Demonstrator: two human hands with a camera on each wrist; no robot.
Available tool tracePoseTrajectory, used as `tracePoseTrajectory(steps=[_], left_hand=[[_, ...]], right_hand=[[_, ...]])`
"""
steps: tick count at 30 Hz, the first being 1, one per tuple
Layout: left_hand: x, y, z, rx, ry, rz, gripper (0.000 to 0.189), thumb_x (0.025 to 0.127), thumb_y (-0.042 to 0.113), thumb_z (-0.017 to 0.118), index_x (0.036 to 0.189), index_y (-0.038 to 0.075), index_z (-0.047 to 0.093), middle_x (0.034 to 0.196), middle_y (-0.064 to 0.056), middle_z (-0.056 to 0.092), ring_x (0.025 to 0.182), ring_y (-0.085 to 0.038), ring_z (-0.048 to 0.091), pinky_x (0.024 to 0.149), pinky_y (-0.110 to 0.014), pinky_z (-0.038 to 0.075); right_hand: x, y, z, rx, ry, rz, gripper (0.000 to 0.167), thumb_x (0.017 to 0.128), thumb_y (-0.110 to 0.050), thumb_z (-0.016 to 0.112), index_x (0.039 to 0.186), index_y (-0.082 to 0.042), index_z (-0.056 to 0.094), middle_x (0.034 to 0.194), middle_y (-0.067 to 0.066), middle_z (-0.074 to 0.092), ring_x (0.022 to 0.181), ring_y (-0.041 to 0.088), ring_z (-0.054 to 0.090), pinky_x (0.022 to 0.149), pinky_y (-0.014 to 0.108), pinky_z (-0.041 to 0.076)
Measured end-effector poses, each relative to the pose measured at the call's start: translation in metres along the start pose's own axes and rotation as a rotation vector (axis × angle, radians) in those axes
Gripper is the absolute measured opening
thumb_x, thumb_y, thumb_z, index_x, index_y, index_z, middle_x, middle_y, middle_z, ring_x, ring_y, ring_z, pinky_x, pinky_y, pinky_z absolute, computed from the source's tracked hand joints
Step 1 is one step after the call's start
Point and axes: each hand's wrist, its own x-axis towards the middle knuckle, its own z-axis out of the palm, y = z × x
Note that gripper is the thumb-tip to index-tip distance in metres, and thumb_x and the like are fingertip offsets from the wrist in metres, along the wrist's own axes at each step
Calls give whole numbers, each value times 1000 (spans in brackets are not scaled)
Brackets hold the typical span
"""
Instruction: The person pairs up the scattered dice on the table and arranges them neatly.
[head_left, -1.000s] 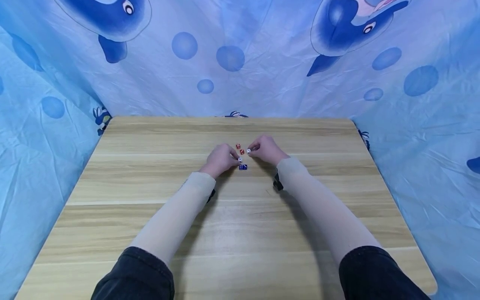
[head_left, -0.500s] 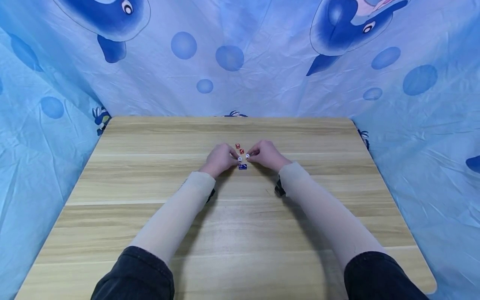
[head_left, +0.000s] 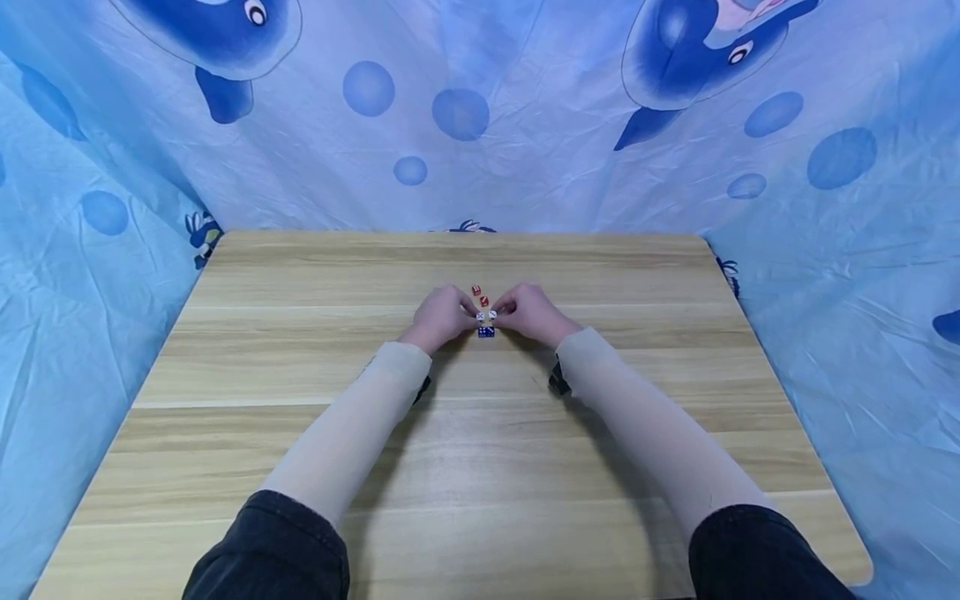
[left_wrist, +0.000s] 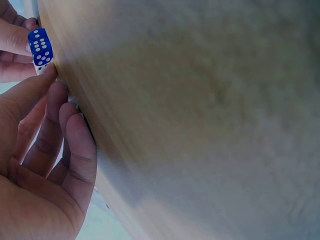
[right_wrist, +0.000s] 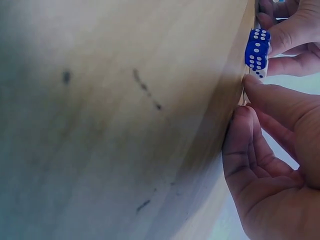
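At the table's middle my left hand (head_left: pixel 444 317) pinches a white die (head_left: pixel 480 317) between thumb and fingertips. Facing it, my right hand (head_left: pixel 531 312) pinches a second white die (head_left: pixel 492 315); a narrow gap lies between the two. Just on the near side of them sit two blue dice (head_left: pixel 486 332) side by side, white pips showing. In the right wrist view the blue dice (right_wrist: pixel 257 48) partly cover a white die (right_wrist: pixel 259 73) by my thumb tip. The left wrist view shows the blue dice (left_wrist: pixel 40 46) beyond my left thumb.
Two red dice, the nearer (head_left: pixel 483 301) and the farther (head_left: pixel 476 290), lie behind the white ones, between the hands. The wooden table (head_left: pixel 480 467) ends at a blue curtain (head_left: pixel 540 167) with printed dolphins at the back and sides.
My right hand has brought its white die nearer to me and leftward, from beside the red dice to beside the other white die. The left hand stays in place.
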Motion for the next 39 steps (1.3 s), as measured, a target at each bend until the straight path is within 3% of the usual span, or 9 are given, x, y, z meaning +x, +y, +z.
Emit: tracePoseTrajectory(steps=[26,39], left_hand=[[1,0,-1,-4,-21,22,13,86,20,84,96,12,81,105,-3,72,97,-22,62,85,-38,49],[3,-1,-1,8,-23,23,16,85,20,85,99,12,81,108,-3,73,103,-23,62,88,-39,48]], right_hand=[[5,2,0,-14,-31,-48,15,89,-13,82,104,-10,80,88,-4,76,80,11,67,77,29,53],[3,-1,-1,-1,-39,-12,16,89,-12,81,105,-10,80,88,-5,74,79,14,66,75,30,52]])
